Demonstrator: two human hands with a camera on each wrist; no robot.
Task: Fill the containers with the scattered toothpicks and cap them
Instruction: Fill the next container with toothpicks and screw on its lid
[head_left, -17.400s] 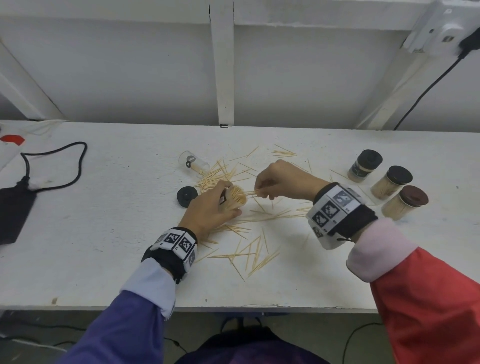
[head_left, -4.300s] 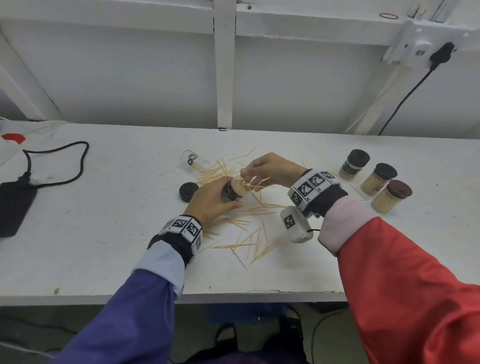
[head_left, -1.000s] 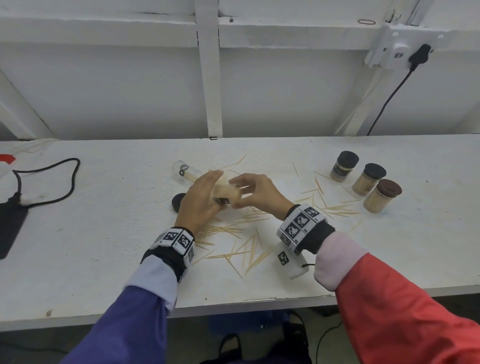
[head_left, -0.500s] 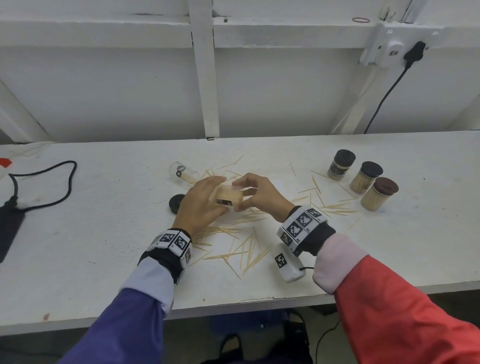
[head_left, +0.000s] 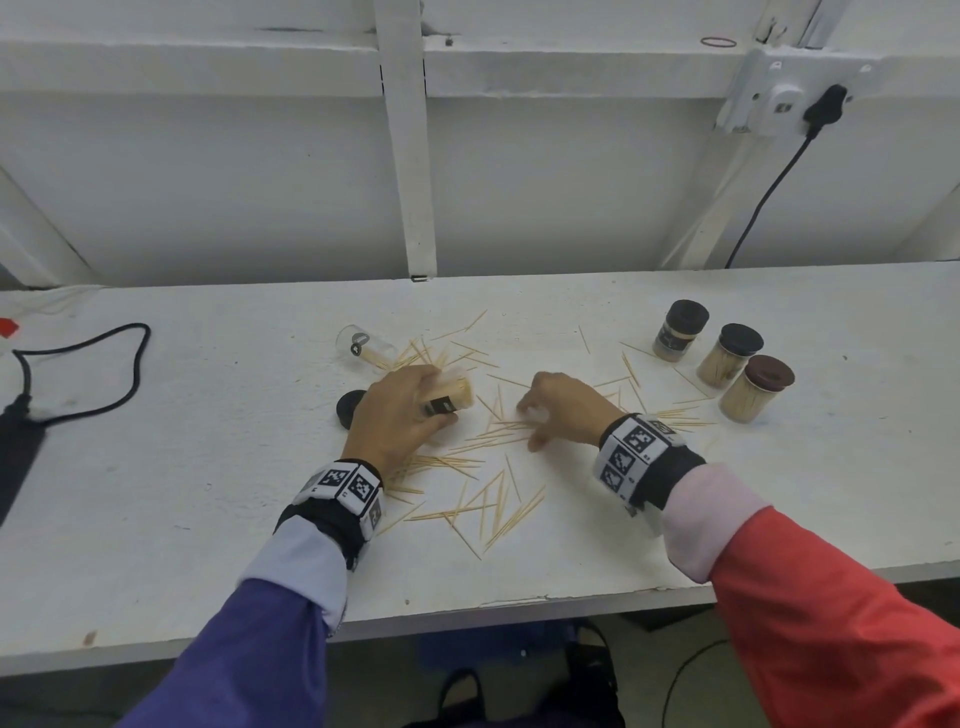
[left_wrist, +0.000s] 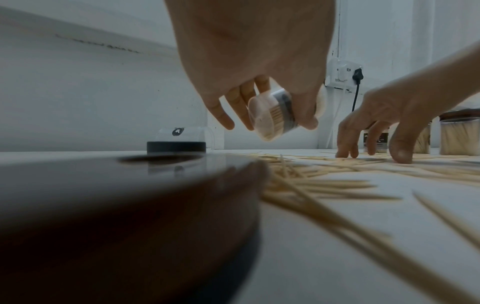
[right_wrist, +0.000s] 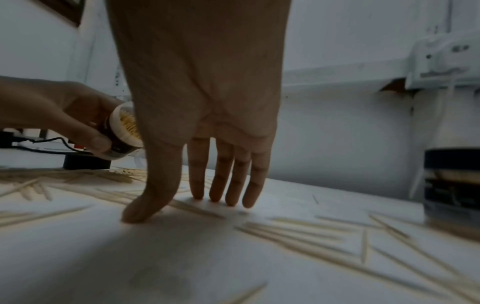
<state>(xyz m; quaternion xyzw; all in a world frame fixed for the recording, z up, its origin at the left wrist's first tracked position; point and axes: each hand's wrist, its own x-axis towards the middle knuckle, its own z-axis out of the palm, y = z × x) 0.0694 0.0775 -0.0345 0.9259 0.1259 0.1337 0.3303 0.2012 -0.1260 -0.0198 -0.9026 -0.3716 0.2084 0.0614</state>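
My left hand (head_left: 402, 410) grips an uncapped clear container (head_left: 451, 397) packed with toothpicks, tilted with its mouth to the right; the same container (left_wrist: 271, 115) hangs above the table in the left wrist view. Its black cap (head_left: 350, 408) lies on the table just left of that hand. My right hand (head_left: 558, 413) is open, fingers straight down, fingertips (right_wrist: 221, 197) touching the table among scattered toothpicks (head_left: 493, 499). It holds nothing. An empty clear container (head_left: 363, 345) lies on its side behind the left hand.
Three capped containers full of toothpicks (head_left: 727, 358) stand at the right rear. A black cable and device (head_left: 78, 364) lie at the far left. A wall socket with a plug (head_left: 789, 104) sits above at the right. The table's front edge (head_left: 519, 605) is close.
My right hand has left the container's mouth and dropped to the table on the right, fingers spread on the toothpicks. The left hand keeps the container, shifted slightly left.
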